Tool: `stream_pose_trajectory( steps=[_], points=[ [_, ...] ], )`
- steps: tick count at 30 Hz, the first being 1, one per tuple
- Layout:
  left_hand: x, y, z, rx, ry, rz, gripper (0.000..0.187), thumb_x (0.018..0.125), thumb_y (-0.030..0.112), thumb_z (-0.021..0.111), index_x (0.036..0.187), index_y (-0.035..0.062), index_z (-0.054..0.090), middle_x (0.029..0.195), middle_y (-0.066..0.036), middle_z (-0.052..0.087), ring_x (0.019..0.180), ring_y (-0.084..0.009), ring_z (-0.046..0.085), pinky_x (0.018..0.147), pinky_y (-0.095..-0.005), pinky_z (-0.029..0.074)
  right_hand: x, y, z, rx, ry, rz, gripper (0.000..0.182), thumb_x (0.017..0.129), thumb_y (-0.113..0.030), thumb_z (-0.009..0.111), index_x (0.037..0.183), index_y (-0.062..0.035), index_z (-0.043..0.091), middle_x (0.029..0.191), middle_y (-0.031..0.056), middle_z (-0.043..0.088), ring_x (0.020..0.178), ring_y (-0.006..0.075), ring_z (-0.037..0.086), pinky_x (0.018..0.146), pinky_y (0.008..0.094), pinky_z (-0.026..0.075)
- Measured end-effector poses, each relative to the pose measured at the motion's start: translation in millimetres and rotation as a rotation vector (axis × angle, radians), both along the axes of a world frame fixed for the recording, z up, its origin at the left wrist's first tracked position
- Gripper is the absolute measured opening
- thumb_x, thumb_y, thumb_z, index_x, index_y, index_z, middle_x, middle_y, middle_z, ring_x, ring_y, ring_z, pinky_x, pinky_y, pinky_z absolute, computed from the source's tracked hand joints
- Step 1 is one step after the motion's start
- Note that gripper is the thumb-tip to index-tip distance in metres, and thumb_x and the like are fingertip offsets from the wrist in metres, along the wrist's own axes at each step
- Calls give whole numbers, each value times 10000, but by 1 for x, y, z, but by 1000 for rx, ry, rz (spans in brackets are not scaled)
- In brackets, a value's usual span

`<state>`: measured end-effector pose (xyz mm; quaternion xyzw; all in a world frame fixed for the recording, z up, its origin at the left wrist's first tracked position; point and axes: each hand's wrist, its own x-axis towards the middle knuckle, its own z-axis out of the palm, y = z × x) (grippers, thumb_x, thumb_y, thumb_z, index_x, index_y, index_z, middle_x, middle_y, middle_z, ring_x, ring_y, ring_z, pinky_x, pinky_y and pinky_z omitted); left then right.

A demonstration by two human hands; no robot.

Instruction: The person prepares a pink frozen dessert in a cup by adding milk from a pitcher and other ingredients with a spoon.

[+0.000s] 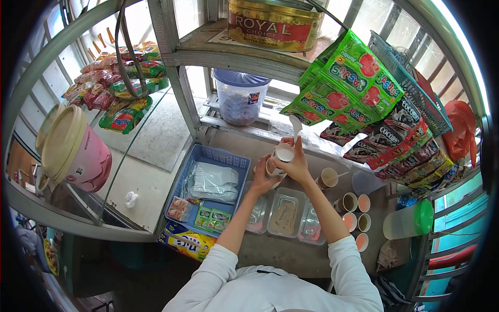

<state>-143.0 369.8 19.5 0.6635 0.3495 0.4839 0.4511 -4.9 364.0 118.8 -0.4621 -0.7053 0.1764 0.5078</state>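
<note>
Both hands meet over the counter around a paper cup (284, 152) whose round white top faces up toward me. My left hand (262, 176) wraps its side, fingers curled. From the right, my right hand (294, 165) grips the same cup. A white plastic spoon (296, 126) sticks up by the right fingers, its bowl uppermost. Under my hands are clear plastic containers, one of them (286, 212) holding something pale brown. Just right of my right forearm stands a paper cup (327, 178) with a stick leaning out of it.
Several cups (349, 202) with dark or pink insides stand to the right, near a green-lidded jug (408, 219). A blue basket (171, 203) at left holds bagged white spoons (214, 182). Green sachets (340, 86) hang overhead, below a shelf with a cookie tin (274, 25).
</note>
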Motion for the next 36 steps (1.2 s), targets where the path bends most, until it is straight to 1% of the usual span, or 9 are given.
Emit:
stream_pose_trajectory(
  steps=[7, 17, 20, 23, 26, 28, 31, 34, 36],
  points=[
    [1, -5, 11, 43, 9, 59, 889, 559, 277, 837, 1319, 128, 399, 1255, -87, 485, 1198, -309, 429, 1003, -463, 298, 5, 3, 5, -50, 33, 136, 1183, 714, -46, 755, 1463, -378, -100, 1126, 107, 470, 965, 187, 576, 830, 357, 501],
    [2, 0, 21, 111, -23, 53, 864, 507, 251, 857, 1252, 69, 458, 1227, -108, 494, 1157, -330, 455, 982, -437, 369, 10, 5, 12, -90, 71, 259, 1176, 709, -30, 754, 1468, -386, -71, 1158, 101, 459, 978, 185, 564, 840, 353, 493],
    [0, 2, 23, 108, 19, 22, 858, 523, 165, 858, 1263, 36, 443, 1226, -113, 469, 1178, -286, 454, 1009, -395, 358, 13, 6, 13, -140, 83, 297, 1173, 706, -15, 753, 1470, -391, -54, 1175, 104, 450, 986, 186, 562, 839, 351, 493],
    [-1, 1, 28, 114, 33, 6, 869, 524, 160, 860, 1271, 27, 437, 1235, -115, 466, 1194, -287, 446, 1018, -397, 354, 14, 8, 9, -120, 127, 346, 1163, 699, 3, 751, 1475, -395, -19, 1183, 101, 445, 990, 186, 561, 839, 349, 493],
    [0, 3, 28, 161, 10, 36, 874, 510, 230, 863, 1264, 52, 459, 1241, -118, 493, 1173, -314, 479, 974, -437, 397, 14, 11, 6, -75, 170, 453, 1159, 693, 17, 749, 1477, -405, 6, 1182, 96, 441, 993, 187, 562, 840, 351, 495],
    [2, 0, 32, 102, -51, 14, 873, 521, 206, 861, 1276, 49, 451, 1238, -123, 512, 1158, -297, 512, 960, -417, 424, 17, 16, 6, -86, 183, 522, 1171, 689, 25, 747, 1474, -426, 3, 1175, 91, 441, 995, 190, 565, 845, 354, 497],
    [5, -4, 34, -17, -134, -30, 872, 532, 181, 859, 1286, 48, 441, 1218, -129, 547, 1125, -276, 557, 938, -390, 455, 13, 15, 8, -149, 253, 485, 1143, 658, -50, 770, 1488, -288, 21, 1178, 129, 491, 966, 208, 604, 845, 358, 494],
    [5, -7, 31, -81, -101, -12, 870, 537, 181, 859, 1285, 48, 437, 1188, -132, 580, 1105, -265, 578, 935, -375, 459, 1, 4, 21, -158, 300, 319, 823, 667, 10, 763, 1284, -156, 245, 1147, 95, 446, 1010, 215, 580, 873, 382, 510],
    [5, -8, 31, -69, -87, 13, 863, 537, 189, 862, 1277, 47, 441, 1169, -134, 594, 1091, -262, 587, 926, -369, 463, -8, -1, 8, -133, 416, 249, 716, 662, -11, 775, 1135, -135, 251, 1134, 106, 451, 1016, 223, 580, 880, 397, 512]
  ],
)
